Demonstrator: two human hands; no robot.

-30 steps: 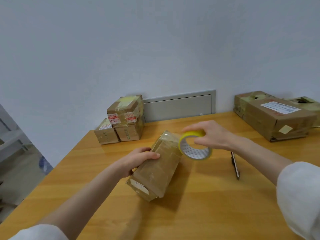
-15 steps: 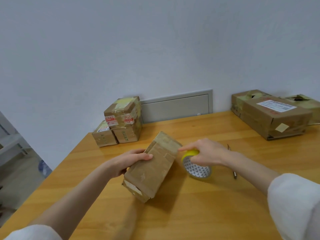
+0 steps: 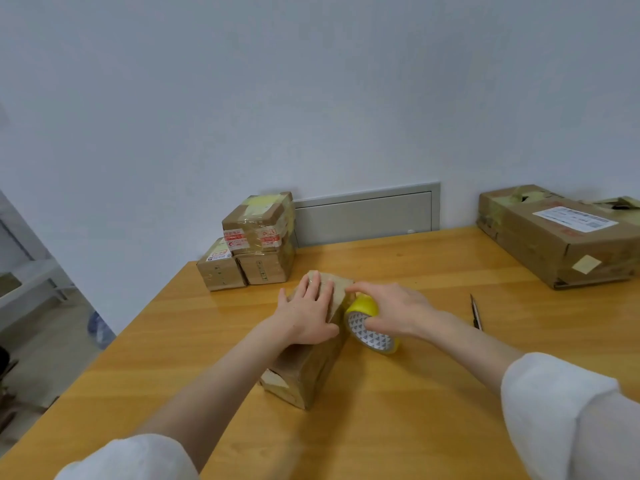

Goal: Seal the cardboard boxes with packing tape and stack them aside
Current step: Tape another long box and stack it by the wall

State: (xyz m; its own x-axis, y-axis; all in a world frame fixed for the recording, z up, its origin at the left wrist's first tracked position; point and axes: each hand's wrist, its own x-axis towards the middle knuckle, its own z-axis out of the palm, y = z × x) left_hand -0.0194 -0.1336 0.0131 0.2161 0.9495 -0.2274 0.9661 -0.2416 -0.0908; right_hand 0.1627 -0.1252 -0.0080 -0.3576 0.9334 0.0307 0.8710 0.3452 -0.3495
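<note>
Pressing flat on top of cardboard box (image 3: 304, 368), lengthwise at approx. centre of worktop (image 3: 415, 427), w/ left hand (image 3: 308, 317); fingers straight, slightly spread. Gripping yellow tape roll (image 3: 363, 308) w/ right hand (image 3: 391, 313), fingers curled round its rim; roll tilted, touching right side of box near far end. At back left, close to wall: three small boxes (image 3: 258, 244), taped, one on top. At back right: large box (image 3: 554, 251) w/ white label. Right of the hands, well apart: thin dark tool (image 3: 476, 311), kind not clear.
</note>
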